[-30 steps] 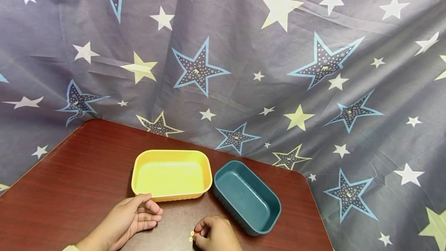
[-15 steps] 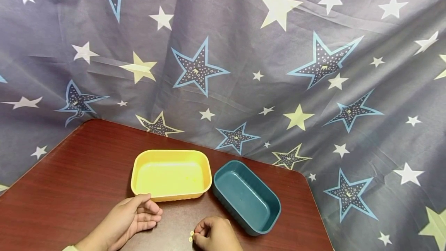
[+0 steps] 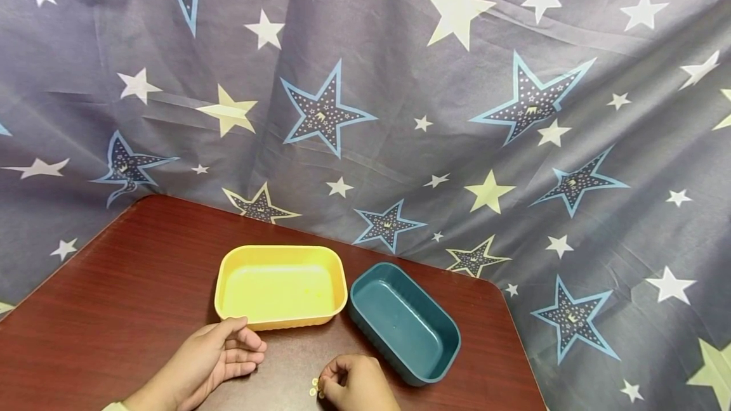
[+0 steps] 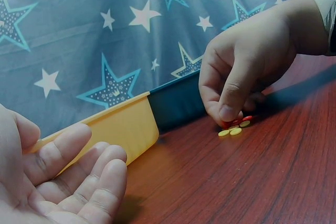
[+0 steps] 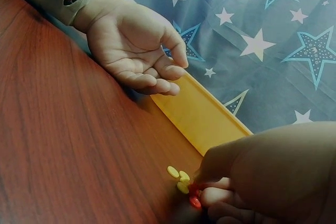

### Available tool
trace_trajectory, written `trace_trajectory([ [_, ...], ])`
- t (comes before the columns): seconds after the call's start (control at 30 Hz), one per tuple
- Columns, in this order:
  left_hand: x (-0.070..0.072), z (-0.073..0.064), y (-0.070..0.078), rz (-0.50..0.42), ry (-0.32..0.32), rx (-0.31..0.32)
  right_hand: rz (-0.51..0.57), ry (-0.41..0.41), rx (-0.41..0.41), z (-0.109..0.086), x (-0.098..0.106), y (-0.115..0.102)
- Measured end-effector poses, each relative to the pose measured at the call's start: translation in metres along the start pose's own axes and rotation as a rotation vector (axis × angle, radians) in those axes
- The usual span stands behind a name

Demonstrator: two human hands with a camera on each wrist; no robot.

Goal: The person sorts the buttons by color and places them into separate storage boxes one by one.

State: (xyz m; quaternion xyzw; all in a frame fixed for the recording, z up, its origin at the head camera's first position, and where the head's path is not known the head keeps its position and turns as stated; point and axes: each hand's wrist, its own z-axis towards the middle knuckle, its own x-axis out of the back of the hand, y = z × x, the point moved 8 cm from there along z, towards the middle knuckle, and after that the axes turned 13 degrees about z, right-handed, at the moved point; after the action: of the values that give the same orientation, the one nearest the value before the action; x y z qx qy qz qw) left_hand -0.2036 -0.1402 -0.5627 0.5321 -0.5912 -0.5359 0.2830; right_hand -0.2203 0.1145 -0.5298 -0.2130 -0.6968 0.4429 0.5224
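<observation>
Several small yellow discs [image 4: 235,131] lie on the table at the fingertips of my right hand [image 3: 358,382]. Its thumb and forefinger are brought together on a small red disc [image 5: 195,202], among a few red pieces seen in both wrist views. The fingers partly cover the red pieces, and the head view hides them. My left hand [image 3: 219,360] is held palm inward with loosely bent fingers and nothing in it. Its thumb lies close to the front rim of the yellow bin [image 3: 280,324]; whether they touch I cannot tell.
Right of the yellow bin stands a dark teal bin [image 3: 400,325], set at an angle, behind my right hand. Both bins rest on the reddish-brown wooden table [image 3: 114,309]. A grey curtain [image 3: 400,81] with stars hangs along the table's back edge.
My right hand has shifted slightly to the right, and another yellow disc now shows by its fingertips. Red seen there a second ago is hidden in the head view. The left hand stays put.
</observation>
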Motion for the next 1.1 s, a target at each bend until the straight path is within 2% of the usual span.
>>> trace_trajectory([
  [0.13, 0.000, 0.000, 0.000, -0.005, -0.001, -0.002, 0.022, 0.000, 0.000, -0.001, 0.001, 0.000],
  [0.27, 0.001, 0.000, -0.001, -0.008, -0.002, -0.004, 0.099, -0.014, -0.020, -0.002, 0.002, 0.001],
  [0.77, 0.001, -0.001, 0.001, -0.002, 0.014, 0.022, 0.331, 0.058, -0.201, 0.002, 0.013, 0.019],
  [1.1, 0.001, -0.001, 0.000, -0.007, 0.015, 0.021, 0.416, 0.046, -0.175, 0.005, 0.017, 0.023],
])
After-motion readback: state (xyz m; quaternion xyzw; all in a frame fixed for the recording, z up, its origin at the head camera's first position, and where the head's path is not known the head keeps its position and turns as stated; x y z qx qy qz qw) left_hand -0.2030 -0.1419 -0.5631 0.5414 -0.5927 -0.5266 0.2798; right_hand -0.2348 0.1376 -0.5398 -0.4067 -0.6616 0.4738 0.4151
